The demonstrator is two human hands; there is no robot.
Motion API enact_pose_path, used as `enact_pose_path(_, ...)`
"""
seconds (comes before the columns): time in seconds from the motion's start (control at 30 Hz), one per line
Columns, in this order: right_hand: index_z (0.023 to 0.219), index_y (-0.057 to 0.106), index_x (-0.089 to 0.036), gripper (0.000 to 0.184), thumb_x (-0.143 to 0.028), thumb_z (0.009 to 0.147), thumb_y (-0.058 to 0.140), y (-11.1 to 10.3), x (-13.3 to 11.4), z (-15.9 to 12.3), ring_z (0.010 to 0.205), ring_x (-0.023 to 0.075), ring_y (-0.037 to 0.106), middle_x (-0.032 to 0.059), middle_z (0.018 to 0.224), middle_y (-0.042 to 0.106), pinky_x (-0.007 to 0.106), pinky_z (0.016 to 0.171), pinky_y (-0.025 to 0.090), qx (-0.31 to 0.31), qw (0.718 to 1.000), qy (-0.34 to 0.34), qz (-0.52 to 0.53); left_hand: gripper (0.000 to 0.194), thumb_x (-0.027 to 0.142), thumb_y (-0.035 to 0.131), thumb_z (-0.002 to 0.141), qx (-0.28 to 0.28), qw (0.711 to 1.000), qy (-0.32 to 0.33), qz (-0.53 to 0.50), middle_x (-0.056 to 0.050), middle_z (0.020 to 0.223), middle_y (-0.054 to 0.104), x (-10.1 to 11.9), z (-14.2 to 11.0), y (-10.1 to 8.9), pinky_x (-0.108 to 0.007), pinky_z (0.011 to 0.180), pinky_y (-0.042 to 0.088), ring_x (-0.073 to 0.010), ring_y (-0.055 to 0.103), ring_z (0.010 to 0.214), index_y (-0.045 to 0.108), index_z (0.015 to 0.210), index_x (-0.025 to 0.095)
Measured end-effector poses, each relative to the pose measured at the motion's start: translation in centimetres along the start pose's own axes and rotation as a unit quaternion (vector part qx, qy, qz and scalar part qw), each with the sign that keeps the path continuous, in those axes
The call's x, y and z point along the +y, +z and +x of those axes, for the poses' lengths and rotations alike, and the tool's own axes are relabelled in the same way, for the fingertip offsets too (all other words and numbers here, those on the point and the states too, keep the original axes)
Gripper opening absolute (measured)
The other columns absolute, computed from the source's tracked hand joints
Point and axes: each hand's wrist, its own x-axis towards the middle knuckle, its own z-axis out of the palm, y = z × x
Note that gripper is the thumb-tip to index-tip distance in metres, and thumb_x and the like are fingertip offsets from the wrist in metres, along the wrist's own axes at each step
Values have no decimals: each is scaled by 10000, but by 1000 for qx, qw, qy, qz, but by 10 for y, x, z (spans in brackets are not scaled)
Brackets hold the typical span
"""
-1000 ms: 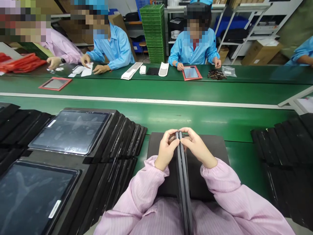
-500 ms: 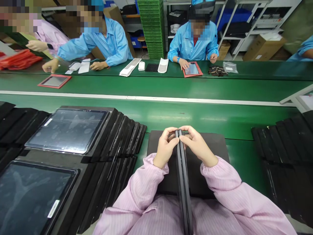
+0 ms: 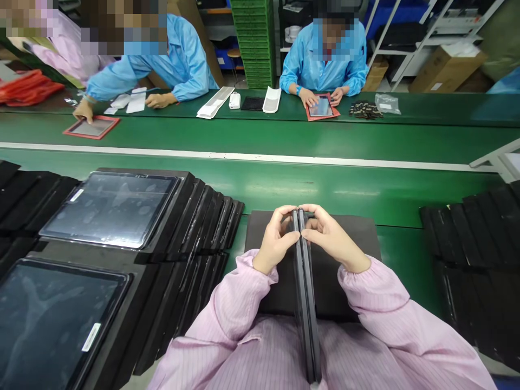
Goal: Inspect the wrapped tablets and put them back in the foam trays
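Observation:
Two dark tablets (image 3: 306,303) stand on edge, pressed side by side, between my hands. My left hand (image 3: 280,238) is closed on the upper end of the left tablet, with the thumb on the near side and fingers over the top. On the right tablet, my right hand (image 3: 327,235) has the same kind of pinch. Their screens are edge-on and cannot be made out. Beneath them lies a black foam pad (image 3: 345,271) on the green bench, and the tablets' lower ends reach to my body.
To the left, stacked black foam trays (image 3: 170,233) bear film-covered tablets (image 3: 109,208). More black trays (image 3: 483,271) are piled at the right. Beyond the white strip (image 3: 244,157), co-workers in blue handle red-framed panels (image 3: 91,127). A white bracket (image 3: 493,160) stands at far right.
My grip on the two tablets stays nearly the same. Across the bench, the left co-worker's hand has come down onto a red-framed panel; the other co-worker now has both hands at theirs.

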Motion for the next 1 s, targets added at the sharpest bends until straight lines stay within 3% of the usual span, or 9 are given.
enact_pose_path(0.23, 1139, 470, -223, 493, -243, 673, 631, -2, 8, -1, 580, 137, 509, -75, 612, 484, 296, 585, 449, -4, 1000, -17, -10, 426, 216, 672, 645, -17, 1000, -1, 19, -44, 1095, 556, 1, -2, -2, -383, 1001, 389, -231, 528, 1091, 573, 1059, 224)
enact_pose_path(0.37, 1242, 430, -236, 646, -240, 644, 672, -5, 9, -4, 697, 157, 512, -29, 764, 516, 290, 592, 455, -37, 999, -29, -26, 547, 268, 705, 643, -67, 997, 14, 24, -66, 1229, 484, -2, -4, -8, -409, 1028, 375, -268, 454, 1209, 520, 1157, 249)
enact_pose_path(0.53, 1302, 416, -254, 676, -267, 673, 662, -6, 8, -7, 775, 162, 503, 29, 988, 513, 298, 629, 468, -42, 998, -33, -43, 560, 270, 689, 668, -76, 996, 7, 35, -72, 1280, 448, -5, -6, -8, -412, 1045, 358, -267, 429, 1239, 493, 1192, 257)
enact_pose_path(0.8, 1398, 344, -194, 795, -297, 669, 643, -6, 14, -8, 772, 176, 493, -9, 780, 509, 337, 757, 469, -15, 999, -18, -29, 582, 248, 644, 678, -59, 997, 11, 54, -74, 1340, 442, -9, -5, -2, -396, 1030, 376, -275, 383, 1295, 479, 1236, 262)
enact_pose_path(0.9, 1412, 328, -197, 767, -325, 712, 614, -4, 18, -12, 790, 179, 502, 33, 913, 565, 355, 790, 477, 13, 998, -38, -47, 617, 320, 647, 702, -47, 997, 11, 66, -87, 1405, 399, -10, -7, 2, -413, 1061, 346, -287, 339, 1336, 446, 1283, 257)
enact_pose_path(1.0, 1440, 264, -241, 748, -348, 775, 591, 2, 31, -26, 857, 186, 536, 88, 1209, 540, 372, 823, 487, 58, 989, -104, -84, 676, 432, 611, 765, 14, 996, 20, 84, -101, 1507, 267, -18, -26, 9, -417, 1103, 289, -284, 241, 1393, 357, 1367, 256)
